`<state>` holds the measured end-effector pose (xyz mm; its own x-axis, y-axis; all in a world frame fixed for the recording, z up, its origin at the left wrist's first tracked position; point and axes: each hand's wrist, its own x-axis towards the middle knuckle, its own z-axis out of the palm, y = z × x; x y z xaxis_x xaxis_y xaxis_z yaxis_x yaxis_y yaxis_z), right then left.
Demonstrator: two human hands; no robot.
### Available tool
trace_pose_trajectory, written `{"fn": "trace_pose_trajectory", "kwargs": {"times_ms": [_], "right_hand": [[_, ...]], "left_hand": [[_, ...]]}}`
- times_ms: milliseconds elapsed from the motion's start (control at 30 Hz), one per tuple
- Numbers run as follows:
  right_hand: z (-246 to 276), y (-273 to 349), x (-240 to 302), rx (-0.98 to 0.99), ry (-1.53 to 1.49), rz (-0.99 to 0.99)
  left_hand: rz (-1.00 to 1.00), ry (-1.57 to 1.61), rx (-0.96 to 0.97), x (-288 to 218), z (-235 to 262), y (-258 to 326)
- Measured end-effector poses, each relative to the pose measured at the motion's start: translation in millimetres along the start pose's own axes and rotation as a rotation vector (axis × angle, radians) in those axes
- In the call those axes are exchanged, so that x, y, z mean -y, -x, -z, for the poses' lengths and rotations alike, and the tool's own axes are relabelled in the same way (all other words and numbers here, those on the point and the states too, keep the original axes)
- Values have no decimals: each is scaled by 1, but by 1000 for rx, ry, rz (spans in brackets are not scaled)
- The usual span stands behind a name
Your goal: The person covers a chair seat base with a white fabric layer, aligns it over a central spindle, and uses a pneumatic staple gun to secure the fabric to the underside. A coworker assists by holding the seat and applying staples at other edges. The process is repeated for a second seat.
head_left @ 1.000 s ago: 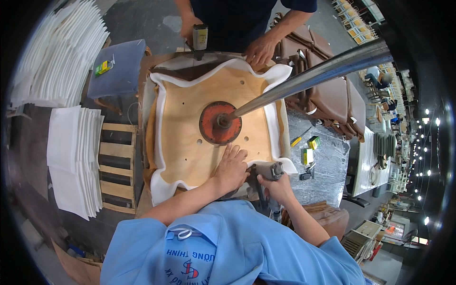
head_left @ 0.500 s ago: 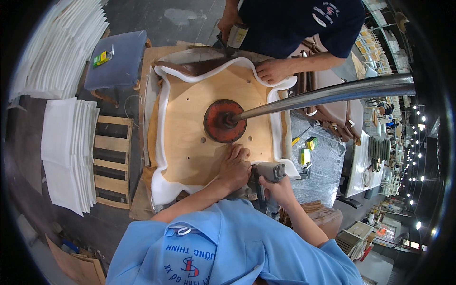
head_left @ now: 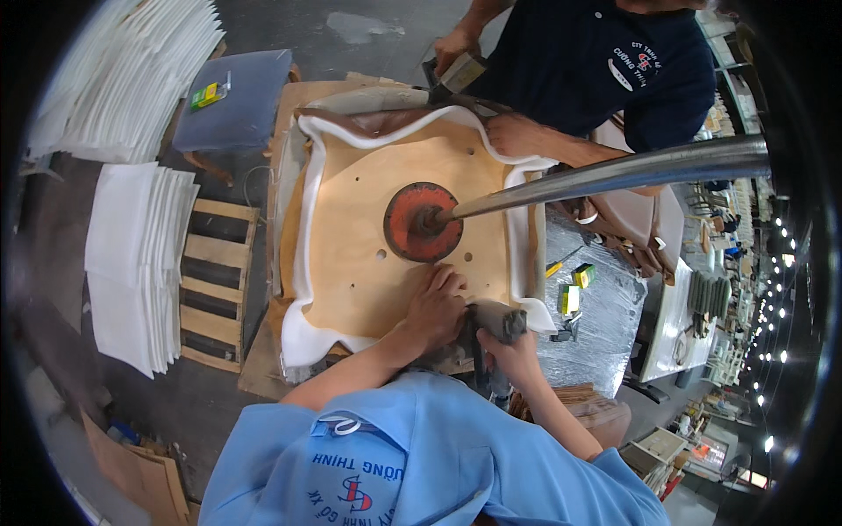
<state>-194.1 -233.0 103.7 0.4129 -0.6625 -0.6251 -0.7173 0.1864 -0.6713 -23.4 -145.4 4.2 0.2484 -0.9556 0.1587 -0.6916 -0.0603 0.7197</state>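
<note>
A pale plywood seat panel [head_left: 351, 206] lies underside up, with white foam [head_left: 303, 237] curling round its rim and brown cover material [head_left: 373, 123] showing at the far edge. My left hand [head_left: 436, 307] presses on the panel's near edge, its fingers curled; what they grip is hidden. My right hand [head_left: 515, 355] is closed round a grey staple gun [head_left: 500, 323], whose nose is beside my left hand at the near edge. A round red pressing disc [head_left: 423, 221] on a metal arm [head_left: 614, 175] bears on the middle of the panel.
Across the panel, a co-worker [head_left: 605, 79] holds another staple gun [head_left: 460, 74], with the other hand at the far foam edge. A plastic-covered table [head_left: 596, 324] with small green-and-yellow boxes [head_left: 570, 301] stands right. Leftward are a blue cushioned stool [head_left: 232, 101], white sheets [head_left: 136, 263] and a wooden pallet [head_left: 215, 254].
The view has shifted slightly. The co-worker's body and staple gun have moved to the right. My hands stay at the near edge, and my staple gun is now blurred.
</note>
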Motion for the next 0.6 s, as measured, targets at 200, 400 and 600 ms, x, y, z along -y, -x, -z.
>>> {"fn": "trace_pose_trajectory", "kwargs": {"times_ms": [200,400,600], "right_hand": [[-8,23,-20,56,-3,71],[-20,26,-17,-78,53,85],[-36,36,-10,-211,64,94]], "left_hand": [[353,1012,65,22,111,5],[95,131,336,-14,123,118],[-127,-225,318,28,97,112]]}}
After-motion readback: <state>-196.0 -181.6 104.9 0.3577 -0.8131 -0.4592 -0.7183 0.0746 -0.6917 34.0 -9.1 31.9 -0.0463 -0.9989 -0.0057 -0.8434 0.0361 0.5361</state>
